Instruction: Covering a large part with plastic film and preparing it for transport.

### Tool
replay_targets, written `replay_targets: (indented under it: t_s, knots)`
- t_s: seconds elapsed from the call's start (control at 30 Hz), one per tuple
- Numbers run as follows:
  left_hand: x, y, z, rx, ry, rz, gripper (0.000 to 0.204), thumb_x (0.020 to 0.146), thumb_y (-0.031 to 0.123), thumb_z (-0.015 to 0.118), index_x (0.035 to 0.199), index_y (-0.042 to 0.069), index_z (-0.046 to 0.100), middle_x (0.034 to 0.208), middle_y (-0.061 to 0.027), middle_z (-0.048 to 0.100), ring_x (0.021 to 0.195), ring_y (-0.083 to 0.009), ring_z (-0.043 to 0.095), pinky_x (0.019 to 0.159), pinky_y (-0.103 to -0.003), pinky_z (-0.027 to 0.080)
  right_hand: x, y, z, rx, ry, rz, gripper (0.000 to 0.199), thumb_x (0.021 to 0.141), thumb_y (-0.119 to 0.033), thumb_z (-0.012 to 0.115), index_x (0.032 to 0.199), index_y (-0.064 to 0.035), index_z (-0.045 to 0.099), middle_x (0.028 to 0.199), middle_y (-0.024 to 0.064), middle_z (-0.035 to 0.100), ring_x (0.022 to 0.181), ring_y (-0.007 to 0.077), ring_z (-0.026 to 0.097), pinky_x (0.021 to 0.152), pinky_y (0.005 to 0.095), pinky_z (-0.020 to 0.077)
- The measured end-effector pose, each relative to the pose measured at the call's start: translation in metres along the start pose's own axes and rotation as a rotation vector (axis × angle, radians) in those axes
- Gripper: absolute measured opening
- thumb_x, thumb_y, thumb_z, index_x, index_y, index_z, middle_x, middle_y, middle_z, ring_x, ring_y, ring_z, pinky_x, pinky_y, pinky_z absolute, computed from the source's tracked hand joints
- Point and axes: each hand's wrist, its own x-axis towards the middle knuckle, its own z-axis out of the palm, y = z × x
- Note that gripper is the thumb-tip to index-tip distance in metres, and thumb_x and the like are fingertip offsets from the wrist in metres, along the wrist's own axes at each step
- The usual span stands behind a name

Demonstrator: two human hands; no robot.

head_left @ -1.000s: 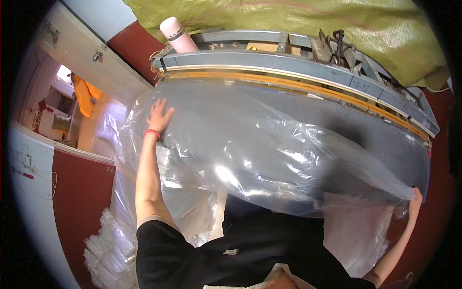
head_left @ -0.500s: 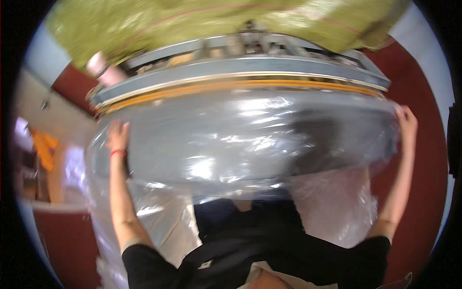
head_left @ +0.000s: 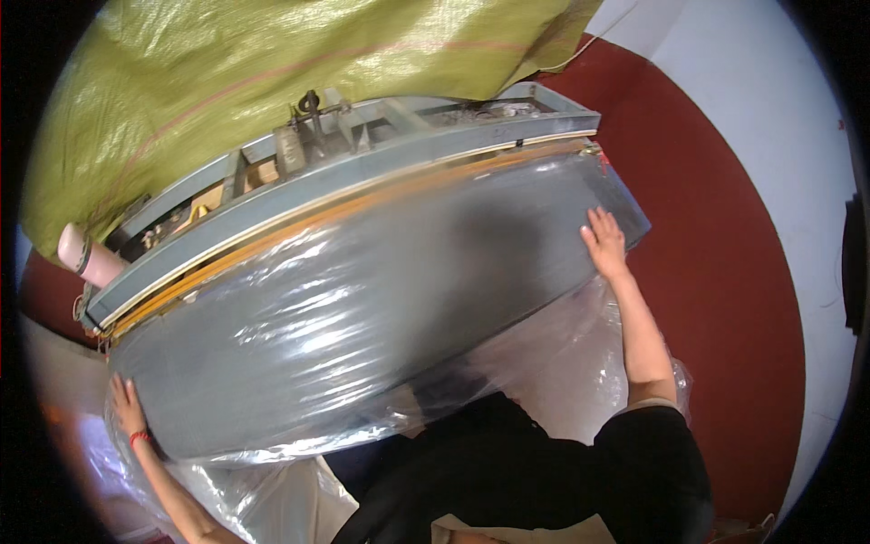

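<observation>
Clear plastic film lies stretched and shiny over a long grey tabletop in front of me. At the left end my left hand, with a red band at its wrist, rests on the film near the table's edge. Its visible fingers are stretched out and it holds nothing. Toward the right end my right hand presses down on the surface, palm down with fingers extended. Loose film hangs over the near edge, down toward my lap.
Behind the tabletop runs a grey metal frame with an orange strip along it. A pink roll sticks out at its left end. Yellow-green woven sheeting hangs beyond. Dark red floor and a pale wall lie to the right.
My right hand has gone from gripping the film's far right corner to lying flat on the surface. My left hand stays at the left end. The whole view has turned and sharpened.
</observation>
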Motion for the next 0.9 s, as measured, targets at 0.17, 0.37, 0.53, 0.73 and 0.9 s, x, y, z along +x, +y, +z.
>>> replay_targets:
  t_s: [0.17, 0.37, 0.53, 0.73, 0.9]
  knots:
    - [0.051, -0.105, 0.051, -0.401, -0.028, 0.027, 0.067, 0.084, 0.054, 0.032, 0.129, 0.003, 0.031, 0.131, -0.0183, 0.034, 0.120, -0.0301, 0.033, 0.099, -0.032, 0.024, -0.034, -0.038, -0.037, 0.077, 0.098, -0.107, 0.042, 0.082, -0.038, 0.049, 0.111, -0.0071, 0.053, 0.117, 0.0145, 0.048, 0.114, 0.0307, 0.039, 0.091, 0.0439, 0.0308]
    - [0.069, -0.097, 0.036, -0.567, -0.214, -0.214, 0.069, 0.081, 0.056, 0.038, 0.114, -0.003, 0.049, 0.115, -0.0207, 0.049, 0.110, -0.0300, 0.045, 0.093, -0.032, 0.033, -0.011, -0.048, -0.059, -0.205, 0.217, -0.064, 0.029, 0.078, -0.032, 0.055, 0.071, -0.0042, 0.059, 0.074, 0.0102, 0.052, 0.081, 0.0281, 0.051, 0.069, 0.0409, 0.0360]
    - [0.038, -0.091, 0.021, -0.619, 0.199, -0.085, 0.061, 0.085, 0.049, 0.038, 0.118, -0.003, 0.044, 0.119, -0.0180, 0.048, 0.111, -0.0280, 0.044, 0.094, -0.033, 0.032, 0.043, -0.093, -0.014, 0.024, 0.360, -0.255, 0.043, 0.081, -0.039, 0.050, 0.110, -0.0076, 0.053, 0.114, 0.0155, 0.049, 0.112, 0.0284, 0.041, 0.091, 0.0420, 0.0319]
    - [-0.118, -0.132, -0.036, -0.719, 0.468, -0.083, 0.044, 0.091, 0.034, 0.029, 0.118, 0.003, 0.045, 0.121, -0.0124, 0.045, 0.115, -0.0247, 0.039, 0.099, -0.035, 0.027, 0.051, -0.128, 0.010, 0.131, -0.259, -0.168, 0.047, 0.085, -0.042, 0.040, 0.120, -0.0112, 0.046, 0.125, 0.0122, 0.042, 0.118, 0.0269, 0.036, 0.097, 0.0390, 0.0279]
    - [-0.307, -0.118, 0.019, -0.584, 0.433, -0.477, 0.035, 0.087, 0.028, 0.044, 0.114, 0.008, 0.048, 0.115, -0.0119, 0.049, 0.109, -0.0234, 0.045, 0.092, -0.033, 0.034, 0.084, -0.072, 0.039, 0.264, -0.241, -0.248, 0.050, 0.089, -0.034, 0.039, 0.126, -0.0001, 0.035, 0.130, 0.0166, 0.034, 0.122, 0.0278, 0.030, 0.102, 0.0362, 0.0213]
